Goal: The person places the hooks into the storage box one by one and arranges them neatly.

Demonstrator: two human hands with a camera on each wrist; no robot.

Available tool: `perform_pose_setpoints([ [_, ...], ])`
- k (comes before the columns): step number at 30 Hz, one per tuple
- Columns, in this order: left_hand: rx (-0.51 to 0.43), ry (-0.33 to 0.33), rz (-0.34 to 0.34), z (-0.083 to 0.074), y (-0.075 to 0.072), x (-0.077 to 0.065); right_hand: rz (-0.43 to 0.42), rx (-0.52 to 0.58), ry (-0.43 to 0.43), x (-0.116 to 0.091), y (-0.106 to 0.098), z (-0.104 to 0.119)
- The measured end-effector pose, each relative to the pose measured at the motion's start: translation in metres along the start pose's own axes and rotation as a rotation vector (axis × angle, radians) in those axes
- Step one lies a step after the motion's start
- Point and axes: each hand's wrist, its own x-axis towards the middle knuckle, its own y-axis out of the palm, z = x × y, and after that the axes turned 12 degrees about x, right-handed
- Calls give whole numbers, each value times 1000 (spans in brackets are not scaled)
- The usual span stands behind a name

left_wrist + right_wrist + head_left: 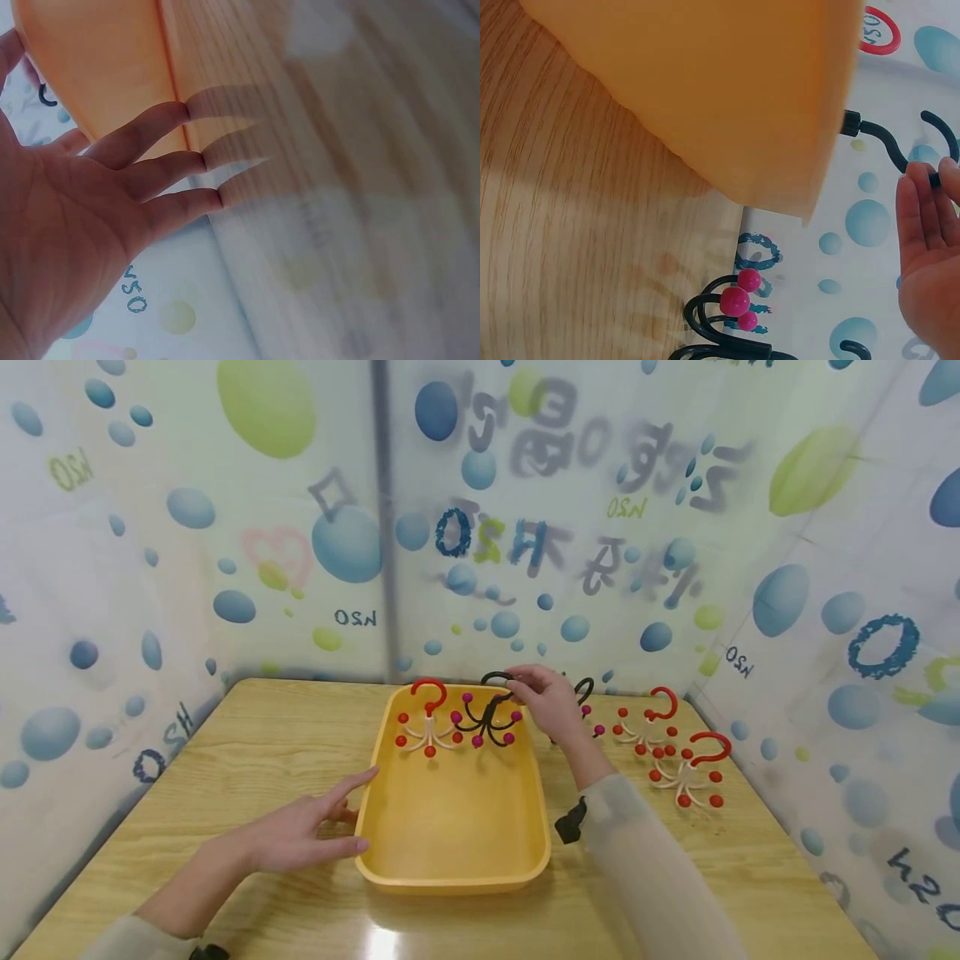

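Observation:
A black multi-armed hook (pixel 487 717) with magenta ball tips hangs over the far right part of a yellow plastic tray (pixel 457 827). My right hand (pixel 553 703) pinches it by its curved black top between thumb and fingers; the right wrist view shows that grip past the tray's edge. Beside it, inside the tray's far left corner, is a white multi-armed hook (pixel 430 727) with red ball tips and a red curved top. At the tray's left side, my left hand (pixel 300 837) touches the rim with thumb and index finger, its other fingers extended in the left wrist view.
Right of the tray, another black hook with magenta balls (pixel 735 301) lies partly behind my right hand in the head view. Two white hooks with red tops (pixel 663 700) lie farther right on the wooden table (pixel 285 727). Patterned curtains (pixel 300 610) surround the table's back and sides.

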Motion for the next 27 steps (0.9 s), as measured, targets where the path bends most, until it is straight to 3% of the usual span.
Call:
perform_pose_setpoints([
  [8, 1, 9, -6, 1, 0, 0, 20, -33, 57, 7, 9, -12],
  [18, 15, 3, -5, 2, 1, 1, 71, -37, 79, 11, 15, -19],
  [27, 2, -2, 4, 2, 1, 0, 86, -116, 84, 13, 13, -21],
])
